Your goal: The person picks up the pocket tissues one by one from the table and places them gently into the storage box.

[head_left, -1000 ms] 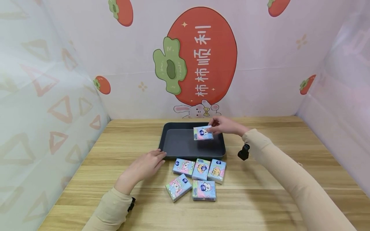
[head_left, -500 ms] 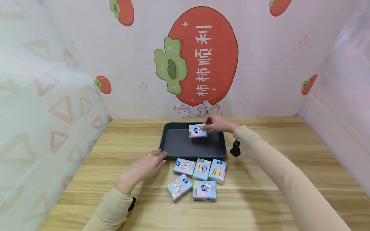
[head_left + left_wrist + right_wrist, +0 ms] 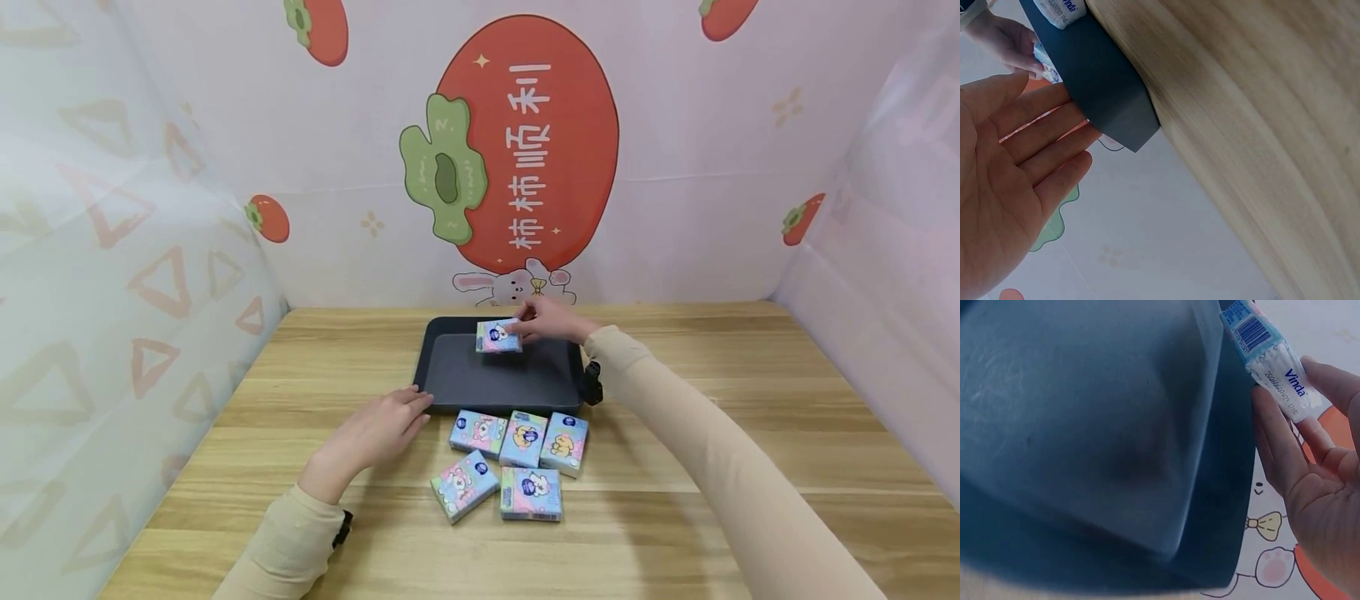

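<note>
My right hand [image 3: 551,321] pinches a small pastel tissue pack [image 3: 497,336] by its right end, over the back part of a dark grey tray [image 3: 487,379]. In the right wrist view the pack's white end [image 3: 1288,381] with the word Vinda shows between thumb and fingers. My left hand [image 3: 382,427] touches the tray's front left corner; its straight fingers [image 3: 1054,134] lie against the tray's outer wall in the left wrist view. In front of the tray lie several more packs, among them a tilted one [image 3: 465,487] and one with a barcode side [image 3: 531,494].
A wooden table [image 3: 322,367] bears the tray and packs. Behind it hangs a pale backdrop [image 3: 337,150] with a large printed persimmon. A side curtain [image 3: 135,275] hangs at the left.
My right hand has carried the pinched tissue pack leftward and slightly back over the tray. The left hand and the packs on the table stay where they were.
</note>
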Demonstrator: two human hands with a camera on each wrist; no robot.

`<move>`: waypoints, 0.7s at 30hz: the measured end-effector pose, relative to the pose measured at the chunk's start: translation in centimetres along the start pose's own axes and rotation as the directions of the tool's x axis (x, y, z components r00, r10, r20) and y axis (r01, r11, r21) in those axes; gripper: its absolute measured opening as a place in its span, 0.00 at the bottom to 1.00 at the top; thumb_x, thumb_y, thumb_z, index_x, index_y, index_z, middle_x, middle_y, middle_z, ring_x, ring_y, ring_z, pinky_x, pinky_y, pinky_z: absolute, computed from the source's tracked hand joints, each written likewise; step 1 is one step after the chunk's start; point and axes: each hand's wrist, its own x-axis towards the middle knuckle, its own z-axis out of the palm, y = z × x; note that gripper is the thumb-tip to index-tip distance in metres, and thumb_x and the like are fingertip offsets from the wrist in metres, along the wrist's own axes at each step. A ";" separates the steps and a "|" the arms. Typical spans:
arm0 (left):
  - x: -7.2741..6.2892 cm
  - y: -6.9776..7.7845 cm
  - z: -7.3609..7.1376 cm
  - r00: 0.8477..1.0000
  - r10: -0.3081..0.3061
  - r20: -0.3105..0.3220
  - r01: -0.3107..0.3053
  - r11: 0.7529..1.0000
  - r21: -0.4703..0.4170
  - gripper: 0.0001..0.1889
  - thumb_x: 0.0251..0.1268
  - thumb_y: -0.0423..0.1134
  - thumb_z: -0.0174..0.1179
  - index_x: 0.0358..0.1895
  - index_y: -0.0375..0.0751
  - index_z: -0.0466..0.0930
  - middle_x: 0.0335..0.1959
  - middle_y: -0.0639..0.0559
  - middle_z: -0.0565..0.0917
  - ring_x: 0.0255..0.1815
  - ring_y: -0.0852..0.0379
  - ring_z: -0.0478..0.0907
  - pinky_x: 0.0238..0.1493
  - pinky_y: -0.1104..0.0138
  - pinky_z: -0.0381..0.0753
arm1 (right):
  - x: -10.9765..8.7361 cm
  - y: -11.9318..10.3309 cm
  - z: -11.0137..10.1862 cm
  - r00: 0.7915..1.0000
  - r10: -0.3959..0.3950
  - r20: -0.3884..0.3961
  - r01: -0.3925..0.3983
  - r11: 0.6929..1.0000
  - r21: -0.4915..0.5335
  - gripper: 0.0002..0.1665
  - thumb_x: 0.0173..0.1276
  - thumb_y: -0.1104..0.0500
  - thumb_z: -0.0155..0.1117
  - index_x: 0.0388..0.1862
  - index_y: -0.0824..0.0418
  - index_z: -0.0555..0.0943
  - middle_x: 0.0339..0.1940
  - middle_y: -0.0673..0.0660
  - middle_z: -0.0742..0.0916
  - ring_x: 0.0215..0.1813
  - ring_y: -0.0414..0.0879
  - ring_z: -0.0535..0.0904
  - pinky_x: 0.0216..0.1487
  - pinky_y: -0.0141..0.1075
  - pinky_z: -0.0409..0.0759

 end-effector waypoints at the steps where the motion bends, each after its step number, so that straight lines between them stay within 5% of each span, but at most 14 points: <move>1: 0.0 0.0 0.0 1.000 0.000 0.001 0.000 1.000 0.001 0.18 0.71 0.40 0.53 0.57 0.33 0.77 0.58 0.37 0.78 0.61 0.42 0.75 0.60 0.51 0.76 | 0.1 0.0 0.1 1.000 -0.002 0.005 0.002 1.000 0.013 0.21 0.62 0.49 0.68 0.46 0.62 0.77 0.44 0.59 0.80 0.45 0.50 0.78 0.46 0.37 0.85; 21: 0.0 -0.2 0.0 1.000 -0.006 0.004 0.006 1.000 -0.008 0.18 0.71 0.41 0.52 0.58 0.36 0.78 0.59 0.39 0.78 0.61 0.44 0.75 0.61 0.52 0.76 | 2.1 -0.7 2.3 0.997 0.073 -0.033 -0.073 0.997 0.019 0.18 0.63 0.51 0.67 0.43 0.63 0.79 0.45 0.59 0.81 0.43 0.48 0.81 0.43 0.35 0.86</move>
